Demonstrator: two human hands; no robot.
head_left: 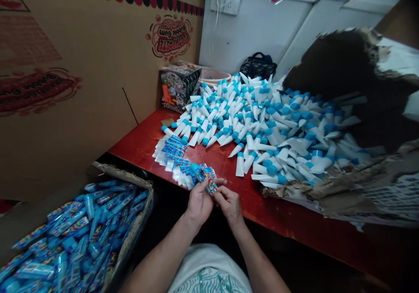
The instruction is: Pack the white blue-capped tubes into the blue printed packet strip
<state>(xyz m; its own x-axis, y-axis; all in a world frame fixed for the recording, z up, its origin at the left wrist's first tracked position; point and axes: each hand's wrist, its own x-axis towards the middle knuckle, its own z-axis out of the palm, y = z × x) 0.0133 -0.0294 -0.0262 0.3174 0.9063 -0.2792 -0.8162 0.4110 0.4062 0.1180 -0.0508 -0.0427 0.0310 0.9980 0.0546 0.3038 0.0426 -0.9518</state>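
Just over the near edge of the red table, both hands are on one small tube with a colourful printed wrapper (211, 184); a light-blue cap (194, 167) shows at its upper left. My left hand (199, 201) holds it with the palm turned up and the thumb on top. The fingertips of my right hand (228, 202) pinch its lower right end. Close beside my left hand, a fanned row of flat printed wrappers (173, 149) with clear ends lies along the table edge. Plain white tubes with blue caps (240, 164) lie in a large heap beyond.
A torn cardboard box (340, 184) lies open at the right, tubes spilling from it. Lower left, a carton (149, 192) holds many blue wrapped tubes (78, 227). A tall cardboard wall (98, 66) borders the red table (144, 131); a dark box (180, 86), basin (214, 75) and bag (258, 66) stand behind.
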